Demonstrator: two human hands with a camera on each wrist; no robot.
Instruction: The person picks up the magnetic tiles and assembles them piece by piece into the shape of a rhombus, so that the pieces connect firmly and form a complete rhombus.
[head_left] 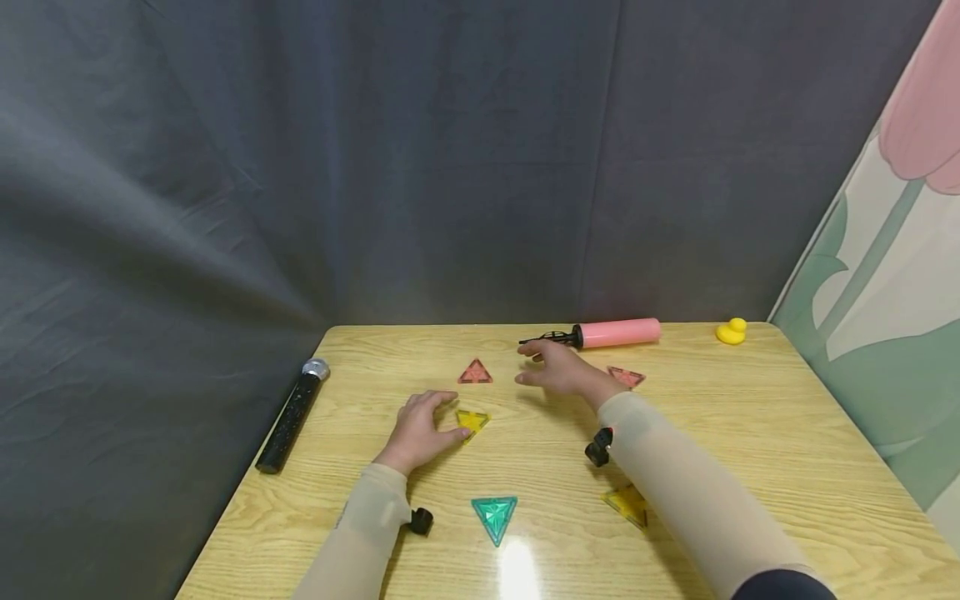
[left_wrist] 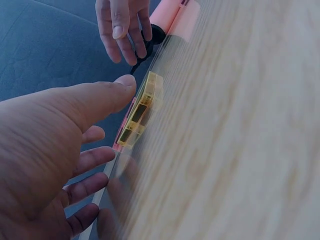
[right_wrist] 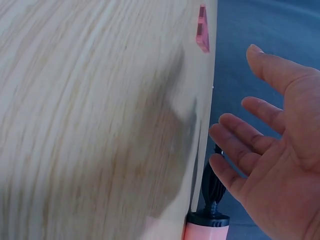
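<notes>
My left hand (head_left: 420, 432) has its thumb and fingers spread beside a translucent yellow triangle tile (head_left: 472, 422). In the left wrist view the thumb tip is close to that yellow tile (left_wrist: 138, 112); I cannot tell whether they touch. Nothing is gripped. My right hand (head_left: 558, 368) hovers over the table's far part, fingers apart and holding nothing, in front of the black handle end of a pink hand pump (head_left: 621, 332). Between the two hands, farther back, lies a red triangle tile (head_left: 475, 373). Another red triangle tile (head_left: 626, 377) is partly covered by the right wrist.
Nearer me lie a green triangle tile (head_left: 496, 518) and a yellow triangle tile (head_left: 626, 505), partly under the right forearm. A black microphone (head_left: 292, 418) lies along the left edge. At the back right sits a yellow rubber duck (head_left: 731, 332). A dark curtain (head_left: 465, 167) hangs behind the table.
</notes>
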